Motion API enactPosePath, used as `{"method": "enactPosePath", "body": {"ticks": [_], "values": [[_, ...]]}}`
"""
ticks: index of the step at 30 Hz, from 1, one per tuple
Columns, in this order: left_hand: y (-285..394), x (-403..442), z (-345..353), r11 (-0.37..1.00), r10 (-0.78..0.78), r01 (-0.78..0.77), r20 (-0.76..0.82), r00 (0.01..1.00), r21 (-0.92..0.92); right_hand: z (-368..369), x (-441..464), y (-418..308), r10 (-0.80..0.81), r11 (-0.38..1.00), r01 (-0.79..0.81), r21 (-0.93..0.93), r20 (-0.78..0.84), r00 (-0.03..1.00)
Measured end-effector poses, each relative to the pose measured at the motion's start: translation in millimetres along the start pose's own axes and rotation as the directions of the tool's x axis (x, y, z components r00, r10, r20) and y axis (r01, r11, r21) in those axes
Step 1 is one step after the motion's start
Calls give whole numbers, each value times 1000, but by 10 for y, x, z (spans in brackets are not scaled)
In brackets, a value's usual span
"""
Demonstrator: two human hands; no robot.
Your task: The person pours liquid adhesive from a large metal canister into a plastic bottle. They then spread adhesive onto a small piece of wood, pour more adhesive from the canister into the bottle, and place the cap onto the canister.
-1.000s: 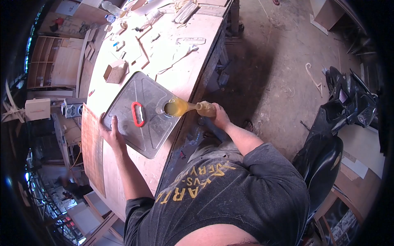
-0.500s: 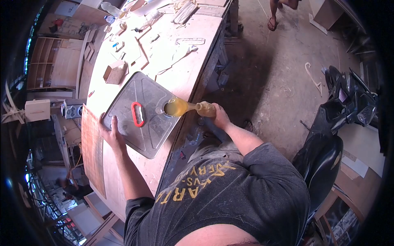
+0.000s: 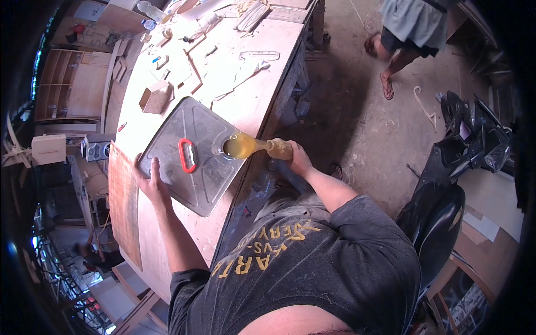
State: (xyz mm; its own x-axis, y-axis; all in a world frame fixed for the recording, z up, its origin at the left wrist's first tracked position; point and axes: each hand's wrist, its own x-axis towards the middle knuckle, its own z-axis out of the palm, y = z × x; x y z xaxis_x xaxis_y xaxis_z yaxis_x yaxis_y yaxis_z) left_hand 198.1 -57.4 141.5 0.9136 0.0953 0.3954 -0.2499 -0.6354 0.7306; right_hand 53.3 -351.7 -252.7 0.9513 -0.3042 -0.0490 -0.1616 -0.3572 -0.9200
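A grey translucent plastic lid [image 3: 209, 181] with rounded corners and a red-edged oval handle [image 3: 187, 156] lies tilted across my view at the table's edge. My left hand [image 3: 152, 181] grips its left corner, with the thumb on top. In my right hand [image 3: 300, 159] is an amber bottle-shaped thing [image 3: 241, 146], held by its tan, lumpy narrow end [image 3: 280, 148]. Its wide, rounded end is over the right part of the lid. Whether that end touches the lid, I cannot tell.
The pale wooden table [image 3: 254, 106] carries a small open wooden box [image 3: 156, 97], wood strips [image 3: 193, 72] and a clear bottle [image 3: 152, 12]. A black motorbike [image 3: 441, 206] stands at right. Another person [image 3: 410, 33] walks on the concrete floor [image 3: 363, 111].
The other person has come farther into view at the upper right, now showing a grey garment and both legs. My hands, the lid and the amber thing have hardly moved.
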Motion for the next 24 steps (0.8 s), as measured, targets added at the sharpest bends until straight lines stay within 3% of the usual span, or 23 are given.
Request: {"method": "enactPosePath", "body": {"ticks": [24], "values": [[116, -6, 8, 998, -47, 47, 5, 999, -43, 37, -26, -126, -35, 998, 39, 52, -66, 997]]}}
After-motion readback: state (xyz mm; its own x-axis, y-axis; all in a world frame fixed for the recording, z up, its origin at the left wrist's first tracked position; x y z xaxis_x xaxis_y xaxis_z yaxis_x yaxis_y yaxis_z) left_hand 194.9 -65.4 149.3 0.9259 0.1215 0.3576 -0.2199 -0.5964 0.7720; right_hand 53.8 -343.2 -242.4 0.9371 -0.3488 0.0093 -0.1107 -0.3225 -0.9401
